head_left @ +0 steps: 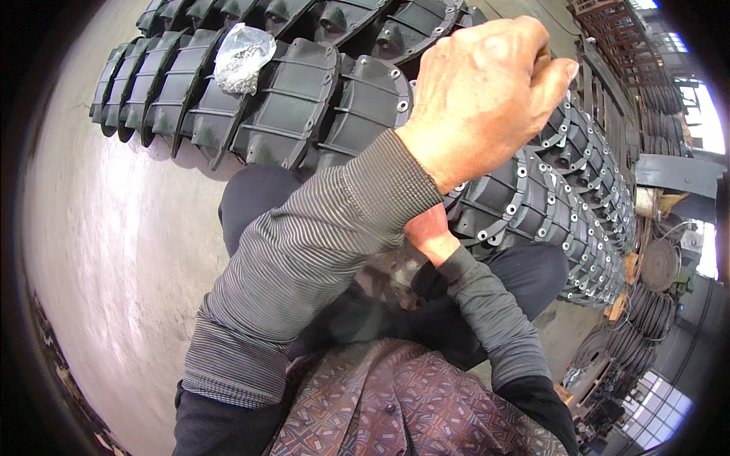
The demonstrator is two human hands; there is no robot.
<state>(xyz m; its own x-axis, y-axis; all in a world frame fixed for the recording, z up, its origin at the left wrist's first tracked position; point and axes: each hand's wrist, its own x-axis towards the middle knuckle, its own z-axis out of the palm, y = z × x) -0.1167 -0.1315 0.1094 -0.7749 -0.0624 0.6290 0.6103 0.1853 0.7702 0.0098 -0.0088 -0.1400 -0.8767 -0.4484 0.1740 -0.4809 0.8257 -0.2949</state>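
My left hand [483, 95] is raised close to the camera, its fingers curled down and its thumb out to the right. Whatever those fingers hold, if anything, is turned away from view. Lower down, my right hand [428, 226] shows only its back near the wrist; the left cuff covers its fingers. Behind both hands lie long rows of black ribbed casings [285, 95] with metal-ringed holes along their flanges. A clear plastic bag [245, 59] of small silvery metal pieces rests on the left row.
More rows of the same casings [578, 228] curve away to the right, beside my knee. Pale concrete floor [114, 251] spreads out on the left. Coils of dark cable or hose [646, 319], a rusty metal rack [608, 38] and wooden pieces stand along the right side.
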